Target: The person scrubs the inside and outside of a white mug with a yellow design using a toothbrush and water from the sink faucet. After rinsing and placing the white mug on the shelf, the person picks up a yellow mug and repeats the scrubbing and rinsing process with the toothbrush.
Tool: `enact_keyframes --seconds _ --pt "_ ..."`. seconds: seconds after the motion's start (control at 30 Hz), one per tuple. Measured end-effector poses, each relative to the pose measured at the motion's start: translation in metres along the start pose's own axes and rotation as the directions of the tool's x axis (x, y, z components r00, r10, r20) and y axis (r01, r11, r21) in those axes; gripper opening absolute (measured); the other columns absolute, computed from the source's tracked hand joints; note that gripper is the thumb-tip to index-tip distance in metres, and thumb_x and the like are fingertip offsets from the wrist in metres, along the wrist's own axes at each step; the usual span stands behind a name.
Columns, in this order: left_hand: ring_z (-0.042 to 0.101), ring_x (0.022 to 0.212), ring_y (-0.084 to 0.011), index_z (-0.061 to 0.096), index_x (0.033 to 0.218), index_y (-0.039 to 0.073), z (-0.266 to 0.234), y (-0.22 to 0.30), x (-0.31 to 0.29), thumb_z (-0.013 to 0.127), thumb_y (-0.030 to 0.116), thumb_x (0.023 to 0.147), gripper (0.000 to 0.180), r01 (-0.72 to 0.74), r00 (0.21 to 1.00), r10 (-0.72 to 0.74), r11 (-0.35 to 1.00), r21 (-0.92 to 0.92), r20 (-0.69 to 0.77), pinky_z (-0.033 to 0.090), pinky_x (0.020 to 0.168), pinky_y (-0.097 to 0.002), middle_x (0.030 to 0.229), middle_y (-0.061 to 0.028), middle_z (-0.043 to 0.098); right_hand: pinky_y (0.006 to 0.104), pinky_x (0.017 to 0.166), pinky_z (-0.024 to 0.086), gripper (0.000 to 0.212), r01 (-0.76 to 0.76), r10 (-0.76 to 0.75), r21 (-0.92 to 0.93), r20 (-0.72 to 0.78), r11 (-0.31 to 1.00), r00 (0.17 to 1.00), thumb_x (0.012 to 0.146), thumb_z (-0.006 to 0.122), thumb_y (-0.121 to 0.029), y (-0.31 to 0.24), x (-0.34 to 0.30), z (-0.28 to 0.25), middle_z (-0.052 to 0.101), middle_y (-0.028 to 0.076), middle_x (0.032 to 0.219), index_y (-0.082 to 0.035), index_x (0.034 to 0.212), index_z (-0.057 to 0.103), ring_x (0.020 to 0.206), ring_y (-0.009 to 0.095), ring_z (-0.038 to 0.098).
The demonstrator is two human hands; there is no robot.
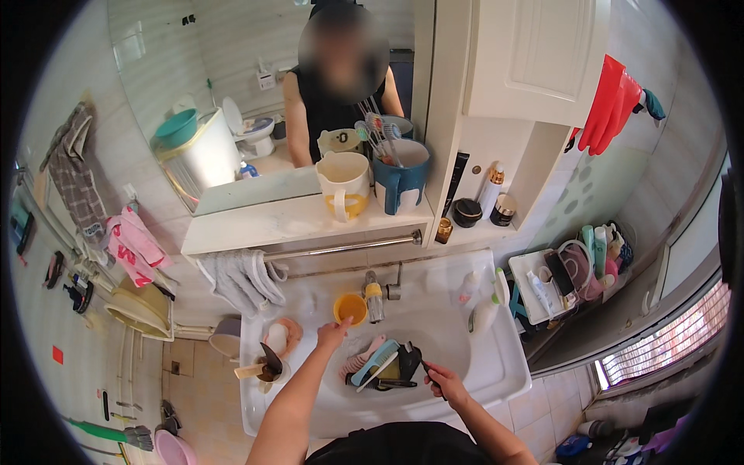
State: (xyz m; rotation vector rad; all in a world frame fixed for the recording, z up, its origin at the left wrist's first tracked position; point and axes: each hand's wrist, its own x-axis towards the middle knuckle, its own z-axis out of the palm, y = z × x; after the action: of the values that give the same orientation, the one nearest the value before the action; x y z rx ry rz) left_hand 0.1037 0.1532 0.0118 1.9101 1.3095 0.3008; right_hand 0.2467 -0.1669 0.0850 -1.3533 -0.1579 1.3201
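Observation:
My left hand [333, 335] is closed on a yellow cup [351, 308], held beside the faucet [373, 298] over the white washbasin [256, 399]. In my right hand [447, 383] is a slim dark handle [431, 373], pointing up and left over the basin; what its far end is, I cannot make out for sure. Just left of that hand, a pile lies in the bowl: a light blue comb [375, 363], a pinkish comb [364, 358] and several black pieces [395, 383] that overlap. A dark, roundish piece [409, 361] is at the pile's right side.
On the basin's left rim stand a holder with brushes [271, 370] and a pink dish [288, 335]. A pump bottle [482, 316] is on the right rim. Mugs [343, 182] stand on the shelf below the mirror. A grey towel [242, 277] hangs under it. A white tray [535, 298] sits right.

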Motion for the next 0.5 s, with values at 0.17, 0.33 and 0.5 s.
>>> enact_keyframes --seconds 0.17,0.33,0.5 --pt "0.055 0.063 -0.015 0.062 0.07 -0.001 -0.011 0.021 -0.041 0.066 0.052 0.075 0.053 0.11 0.993 -0.092 0.956 -0.273 0.079 0.043 0.059 -0.0286 0.062 -0.0076 0.057 0.0205 0.046 0.033 0.039 0.087 -0.079 -0.113 0.07 0.99 0.994 0.092 0.048 -0.015 0.012 0.006 -0.007 0.057 0.004 0.084 -0.007 0.13 0.044 0.053 0.008 0.039" --pt "0.055 0.072 -0.0118 0.06 0.093 -0.002 0.004 -0.015 -0.078 0.068 0.04 0.079 0.045 0.032 0.996 0.01 0.878 -0.477 0.085 0.045 0.066 -0.026 0.08 -0.0055 0.061 0.0204 0.051 0.039 0.041 0.285 -0.26 -0.313 0.122 0.906 0.958 0.089 0.054 -0.011 -0.012 -0.014 0.029 0.062 0.004 0.09 -0.008 0.129 0.046 0.058 0.008 0.047" --pt "0.058 0.084 -0.0126 0.056 0.104 -0.004 0.02 0.016 -0.11 0.069 0.028 0.08 0.041 0.047 0.983 0.077 0.77 -0.636 0.166 0.047 0.075 -0.0243 0.098 -0.0078 0.059 0.031 0.061 0.049 0.025 0.406 -0.465 -0.574 0.049 0.711 0.884 0.087 0.056 -0.018 -0.027 -0.012 0.038 0.066 0.008 0.078 -0.008 0.109 0.062 0.065 0.014 0.061"
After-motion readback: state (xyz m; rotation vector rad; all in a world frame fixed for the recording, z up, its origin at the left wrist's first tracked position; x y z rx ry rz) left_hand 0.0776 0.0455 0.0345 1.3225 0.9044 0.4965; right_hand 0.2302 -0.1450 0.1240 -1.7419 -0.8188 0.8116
